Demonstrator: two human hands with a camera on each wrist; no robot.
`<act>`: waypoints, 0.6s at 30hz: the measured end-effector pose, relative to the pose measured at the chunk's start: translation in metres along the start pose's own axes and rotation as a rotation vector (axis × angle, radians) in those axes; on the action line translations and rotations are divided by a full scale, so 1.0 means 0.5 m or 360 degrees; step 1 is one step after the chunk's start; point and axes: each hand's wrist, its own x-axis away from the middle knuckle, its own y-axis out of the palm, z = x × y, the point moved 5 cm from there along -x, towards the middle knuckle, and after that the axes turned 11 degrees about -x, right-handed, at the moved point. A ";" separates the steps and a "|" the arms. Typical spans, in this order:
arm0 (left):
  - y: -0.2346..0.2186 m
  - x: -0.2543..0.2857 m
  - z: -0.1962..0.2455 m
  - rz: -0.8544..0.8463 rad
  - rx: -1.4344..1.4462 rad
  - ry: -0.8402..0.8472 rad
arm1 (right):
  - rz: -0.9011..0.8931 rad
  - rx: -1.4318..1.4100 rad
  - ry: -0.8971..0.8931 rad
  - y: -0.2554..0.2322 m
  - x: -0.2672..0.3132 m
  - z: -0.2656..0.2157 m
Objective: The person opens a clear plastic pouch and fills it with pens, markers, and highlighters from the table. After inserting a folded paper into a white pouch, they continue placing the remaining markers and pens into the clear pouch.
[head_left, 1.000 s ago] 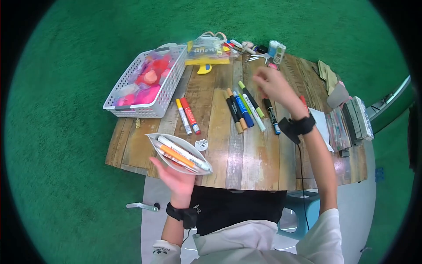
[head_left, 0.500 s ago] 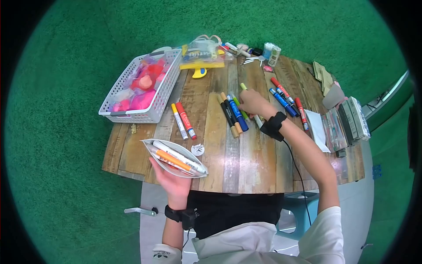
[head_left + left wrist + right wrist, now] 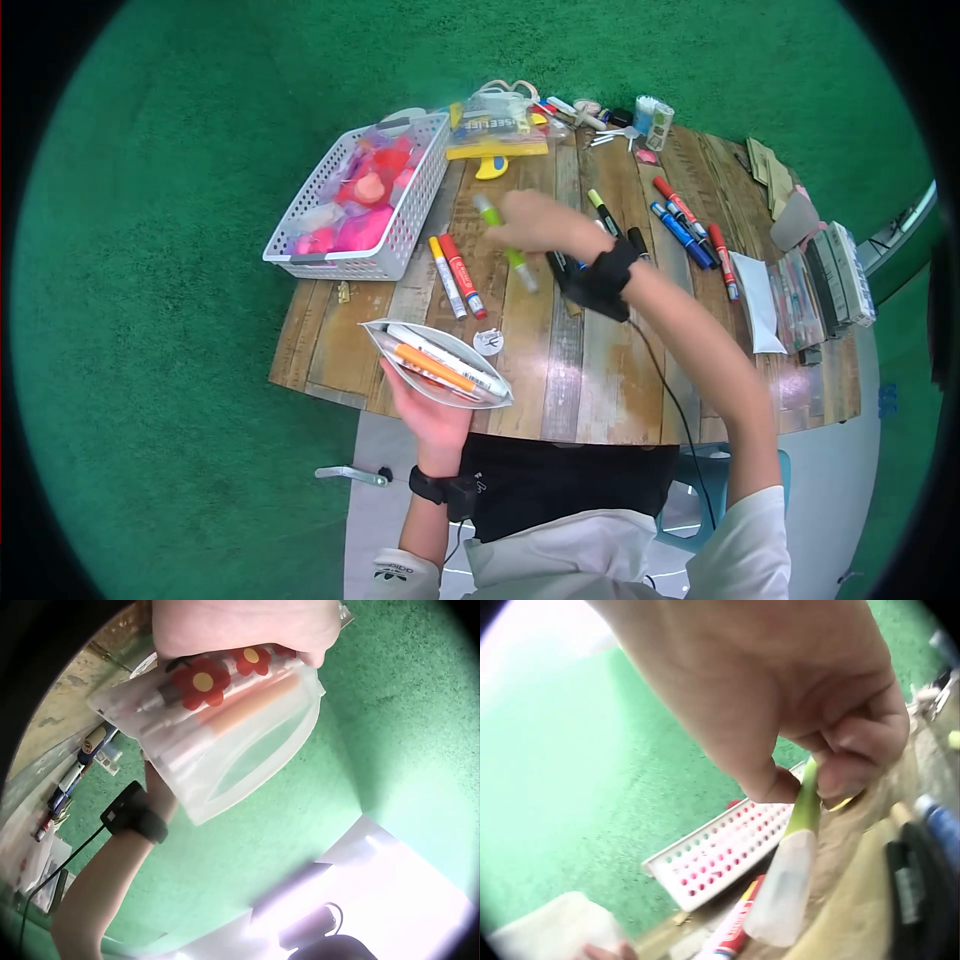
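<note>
My left hand grips a white translucent pouch from below, its mouth gaping upward. Red flowers decorate the pouch, and inside lie several markers, among them an orange one and a white one. Over the table, my right hand pinches a yellow-green marker between thumb and fingers; its whitish translucent end points downward in the right wrist view. Beneath the right wrist, dark markers lie partly hidden. A red marker and a yellow-capped white marker lie left of this hand.
A white perforated basket of pink and red items stands at the back left, beside a yellow-edged zip bag. Red and blue markers lie to the right, near a white packet and stacked cases at the table's edge.
My right hand has come from the right side to the row of markers, taken hold of the yellow-green one and carried it left. The left hand keeps holding the pouch; the head view has shifted slightly.
</note>
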 end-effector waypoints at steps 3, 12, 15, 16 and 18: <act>-0.002 -0.001 -0.001 0.0064 -0.0016 -0.0012 | -0.0121 -0.0096 -0.0021 0.066 -0.025 -0.063; -0.010 0.003 -0.001 0.0129 -0.0077 0.0041 | 0.0013 0.0234 -0.0200 0.180 -0.106 -0.061; -0.008 0.003 0.000 0.0159 -0.0111 0.0046 | 0.0157 0.0270 -0.0253 0.193 -0.087 -0.066; -0.008 0.002 0.000 0.0156 -0.0116 0.0035 | 0.0245 0.0263 -0.0275 0.192 -0.081 -0.068; -0.015 -0.004 -0.002 0.0147 -0.0097 0.0025 | 0.0239 0.0272 -0.0286 0.196 -0.074 -0.071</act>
